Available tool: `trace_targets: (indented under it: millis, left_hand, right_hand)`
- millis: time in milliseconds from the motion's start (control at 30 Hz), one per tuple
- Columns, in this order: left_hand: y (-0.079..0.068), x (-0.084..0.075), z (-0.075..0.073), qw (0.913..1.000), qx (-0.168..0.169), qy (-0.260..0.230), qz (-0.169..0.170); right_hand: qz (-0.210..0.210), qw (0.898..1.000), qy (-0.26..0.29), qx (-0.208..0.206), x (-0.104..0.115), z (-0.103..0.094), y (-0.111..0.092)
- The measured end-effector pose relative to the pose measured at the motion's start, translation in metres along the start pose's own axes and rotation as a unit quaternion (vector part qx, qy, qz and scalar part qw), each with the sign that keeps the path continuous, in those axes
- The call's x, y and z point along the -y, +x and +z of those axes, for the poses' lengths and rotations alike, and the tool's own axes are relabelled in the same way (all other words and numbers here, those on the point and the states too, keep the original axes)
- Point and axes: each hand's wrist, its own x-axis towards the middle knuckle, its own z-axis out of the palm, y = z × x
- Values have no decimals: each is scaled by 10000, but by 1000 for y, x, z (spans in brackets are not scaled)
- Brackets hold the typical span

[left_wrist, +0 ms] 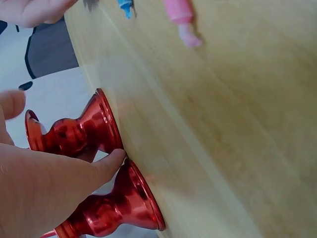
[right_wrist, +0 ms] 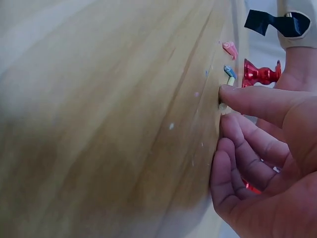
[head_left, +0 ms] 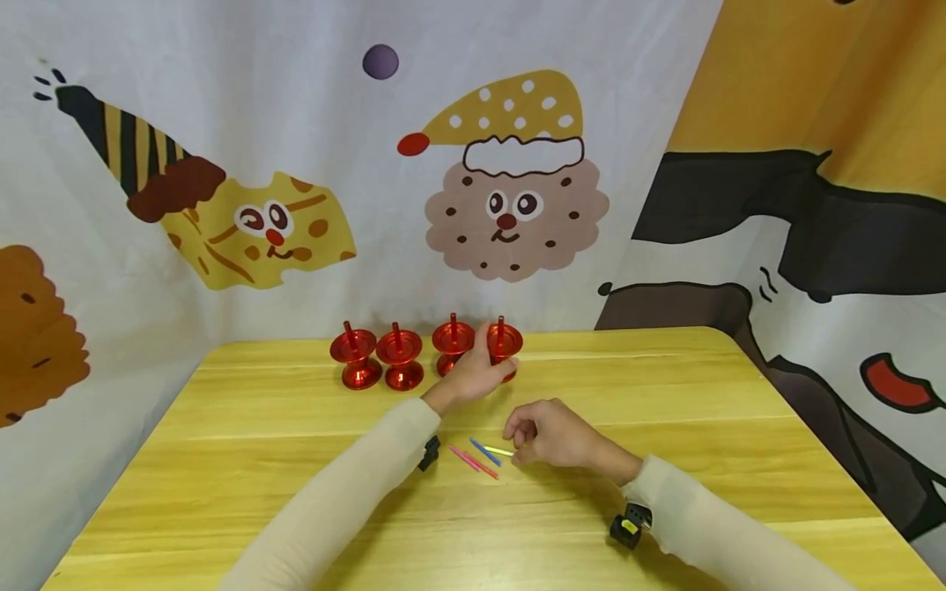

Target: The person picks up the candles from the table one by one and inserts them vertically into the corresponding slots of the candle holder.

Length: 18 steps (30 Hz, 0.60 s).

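My left hand (head_left: pixel 473 373) reaches to the rightmost red candle holder (head_left: pixel 504 338), thumb and index finger spread about it. In the left wrist view a finger (left_wrist: pixel 110 166) extends down between the bases of two shiny holders. My right hand (head_left: pixel 557 435) is low over the table, thumb and index fingertip pinching the right end of a thin yellow candle (head_left: pixel 497 451). The other fingers curl in below. Beside that candle lie a blue candle (head_left: pixel 485 452) and two pinkish-red candles (head_left: pixel 473 462).
Three more red candle holders stand upright along the back edge: one (head_left: pixel 453 336) left of my hand, a pair farther left (head_left: pixel 400 349). The wooden table (head_left: pixel 628 377) meets a cartoon-printed cloth (head_left: pixel 384 246) behind it. A black strap device (head_left: pixel 630 525) is on my right wrist.
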Motion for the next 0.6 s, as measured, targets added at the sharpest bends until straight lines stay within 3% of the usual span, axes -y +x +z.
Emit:
trace_targets:
  millis: [100, 367, 467, 600]
  left_hand:
    - [-3, -3, -3, 9999, 43, -77, -57]
    - [-35, -32, -14, 9997, -9, 99, 227]
    - [-42, -36, -15, 9994, 49, -78, 347]
    - [-38, -28, -13, 9990, 161, -95, 414]
  right_hand:
    - [-31, 9997, -256, -42, 2, 0, 0]
    - [-71, 9985, -541, -92, 4, 0, -3]
    - [-64, 9983, -552, -150, 3, 0, -4]
    - [-163, 9978, -619, -200, 3, -1, -5]
